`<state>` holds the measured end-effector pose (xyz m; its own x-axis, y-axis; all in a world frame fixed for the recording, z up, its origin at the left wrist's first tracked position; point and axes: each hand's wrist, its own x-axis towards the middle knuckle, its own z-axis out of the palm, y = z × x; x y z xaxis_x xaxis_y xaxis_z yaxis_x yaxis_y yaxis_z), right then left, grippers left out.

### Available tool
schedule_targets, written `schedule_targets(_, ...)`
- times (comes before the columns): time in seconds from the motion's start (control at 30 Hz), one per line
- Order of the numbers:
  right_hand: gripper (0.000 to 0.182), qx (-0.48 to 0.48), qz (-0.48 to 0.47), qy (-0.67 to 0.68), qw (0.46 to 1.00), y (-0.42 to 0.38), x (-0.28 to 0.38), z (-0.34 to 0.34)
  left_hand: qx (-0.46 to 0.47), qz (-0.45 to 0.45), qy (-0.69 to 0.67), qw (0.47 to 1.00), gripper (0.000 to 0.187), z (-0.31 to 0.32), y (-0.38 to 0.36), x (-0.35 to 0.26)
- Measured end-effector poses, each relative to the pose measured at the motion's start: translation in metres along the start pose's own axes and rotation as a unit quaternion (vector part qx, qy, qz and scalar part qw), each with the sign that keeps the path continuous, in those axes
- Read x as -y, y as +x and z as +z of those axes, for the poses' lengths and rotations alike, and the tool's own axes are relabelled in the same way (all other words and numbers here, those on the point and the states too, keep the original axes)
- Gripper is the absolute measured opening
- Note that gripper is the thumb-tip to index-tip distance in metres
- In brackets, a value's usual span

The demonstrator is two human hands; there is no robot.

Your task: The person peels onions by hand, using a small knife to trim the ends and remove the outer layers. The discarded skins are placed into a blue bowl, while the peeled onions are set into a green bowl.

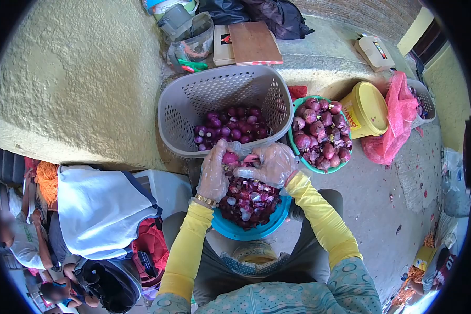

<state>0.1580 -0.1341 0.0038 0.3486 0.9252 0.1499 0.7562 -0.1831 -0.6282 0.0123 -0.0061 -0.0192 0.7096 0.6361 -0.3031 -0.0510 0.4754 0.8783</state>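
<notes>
Both hands wear clear plastic gloves over the blue basin (pixel 286 211), which is heaped with onion skins and scraps (pixel 248 201). My left hand (pixel 213 170) is closed around a reddish-purple onion (pixel 229 158). Close beside it, my right hand (pixel 271 163) is closed on a pink-handled tool (pixel 250 157) at the onion; its blade is hidden. Just beyond the hands stands a grey perforated basket (pixel 175 112) with peeled purple onions (pixel 233 124) at its bottom. To its right, a green basin (pixel 293 148) holds unpeeled red onions (pixel 319 128).
A yellow bucket (pixel 370 111) and a pink mesh sack (pixel 387 136) stand at the right. Boards (pixel 255 44) and plastic containers (pixel 196 39) lie on the ledge behind. A white cloth (pixel 102 206) hangs at the left. Other people (pixel 23 243) sit at the far left and lower right.
</notes>
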Motion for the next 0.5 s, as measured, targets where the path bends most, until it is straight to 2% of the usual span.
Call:
schedule_targets(0.07,0.058,0.033,0.034,-0.001,0.999,0.000,0.003,-0.002,-0.001,0.015,0.027,1.000,0.047,0.000,0.000,0.001)
schedule_targets(0.37,0.057,0.046,0.049,-0.005,0.998,-0.001,0.003,0.002,0.003,0.005,0.018,1.000,0.045,-0.005,0.004,0.010)
schedule_targets(0.47,0.056,0.072,0.067,0.005,0.995,0.000,0.001,0.004,-0.005,0.025,0.012,1.000,0.043,-0.004,0.004,0.011)
schedule_targets(0.5,0.056,0.072,0.067,0.005,0.995,0.000,0.002,0.003,0.006,0.047,0.054,0.997,0.042,-0.006,0.004,0.010)
